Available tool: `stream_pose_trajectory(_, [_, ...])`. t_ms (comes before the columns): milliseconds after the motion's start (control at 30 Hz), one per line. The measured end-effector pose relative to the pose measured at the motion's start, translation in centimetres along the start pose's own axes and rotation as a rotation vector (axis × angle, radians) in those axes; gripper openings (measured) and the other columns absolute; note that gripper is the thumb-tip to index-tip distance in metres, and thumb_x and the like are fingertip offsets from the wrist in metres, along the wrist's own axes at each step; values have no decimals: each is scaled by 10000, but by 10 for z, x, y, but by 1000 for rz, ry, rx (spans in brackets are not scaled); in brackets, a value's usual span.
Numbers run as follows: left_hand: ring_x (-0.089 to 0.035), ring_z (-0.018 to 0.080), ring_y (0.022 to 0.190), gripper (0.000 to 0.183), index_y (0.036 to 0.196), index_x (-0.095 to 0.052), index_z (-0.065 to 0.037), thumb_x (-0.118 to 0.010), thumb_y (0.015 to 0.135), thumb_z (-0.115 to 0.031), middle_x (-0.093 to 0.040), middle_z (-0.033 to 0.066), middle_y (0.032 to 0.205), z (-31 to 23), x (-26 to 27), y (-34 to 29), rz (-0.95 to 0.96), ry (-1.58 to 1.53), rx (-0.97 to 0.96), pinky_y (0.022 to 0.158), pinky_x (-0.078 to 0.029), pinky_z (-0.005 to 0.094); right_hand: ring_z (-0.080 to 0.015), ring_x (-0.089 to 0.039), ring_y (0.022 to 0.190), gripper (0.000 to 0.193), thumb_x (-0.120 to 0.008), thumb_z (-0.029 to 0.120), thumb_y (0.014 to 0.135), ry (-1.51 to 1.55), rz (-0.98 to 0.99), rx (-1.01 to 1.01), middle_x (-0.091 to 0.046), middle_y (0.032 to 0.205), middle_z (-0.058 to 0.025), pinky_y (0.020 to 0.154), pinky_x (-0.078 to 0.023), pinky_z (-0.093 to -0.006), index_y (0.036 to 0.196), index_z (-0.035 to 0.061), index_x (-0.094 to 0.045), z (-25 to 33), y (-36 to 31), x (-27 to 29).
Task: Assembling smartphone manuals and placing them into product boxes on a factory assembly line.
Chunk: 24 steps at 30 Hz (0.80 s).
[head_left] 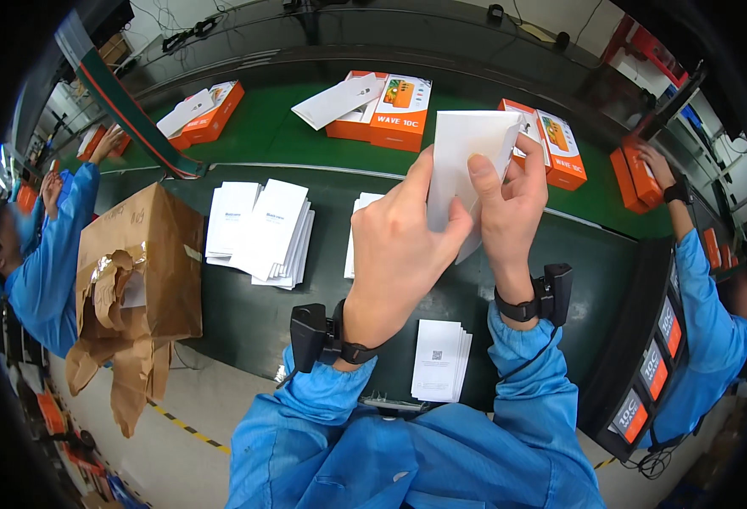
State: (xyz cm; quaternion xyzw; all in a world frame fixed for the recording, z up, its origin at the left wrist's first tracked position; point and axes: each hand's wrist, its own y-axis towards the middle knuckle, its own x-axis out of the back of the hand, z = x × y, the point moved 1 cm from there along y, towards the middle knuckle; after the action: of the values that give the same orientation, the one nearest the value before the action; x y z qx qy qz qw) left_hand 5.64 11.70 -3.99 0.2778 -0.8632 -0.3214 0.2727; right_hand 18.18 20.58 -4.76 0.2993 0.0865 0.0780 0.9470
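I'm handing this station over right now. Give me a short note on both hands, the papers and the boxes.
Left hand and right hand: both pinch one white folded paper leaflet, raised over the dark worktable.
Leaflet stacks lie left of the hands; a small white card stack sits near the body.
Orange-and-white boxes lie on the green belt, some already topped with white sheets.
Held leaflet not yet placed.

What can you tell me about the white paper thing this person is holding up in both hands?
The white leaflet looks like thin folded paper or card, plain on the side shown. It is held upright above the dark worktable. The left hand pinches its lower left edge, and the right hand grips its right side, fingers over the front.
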Motion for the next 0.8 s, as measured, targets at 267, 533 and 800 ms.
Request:
stream_pose_trajectory(267, [-874, 330, 1018, 563, 1400, -685, 126, -863, 919, -107, -857, 269, 1085, -6, 9, 2, 162, -58, 151, 914, -715, 398, -238, -841, 1001, 790, -1001, 342, 939, -179, -123, 67, -833, 1122, -231, 814, -671, -351, 1445, -39, -529, 0, -5, -6])
stream_pose_trajectory(533, [-872, 309, 937, 456, 1326, -706, 96, -855, 948, -112, -855, 248, 1050, 15, -1, 4, 208, -225, 248, 838, -688, 375, -251, -829, 1085, 763, -940, 287, 998, -286, 90, 85, -838, 1187, -204, 925, -669, -379, 1528, -45, -503, -10, -9, 8])
stream_pose_trajectory(800, [-837, 202, 1048, 328, 1318, -726, 65, -741, 1146, -214, -859, 175, 1179, 77, -37, 5, 230, -676, 624, 906, -679, 348, -177, -794, 1058, 347, -828, 3, 1031, 19, 137, -384, -848, 1215, -184, 976, -635, -345, 1362, -81, -767, -55, -4, 101])
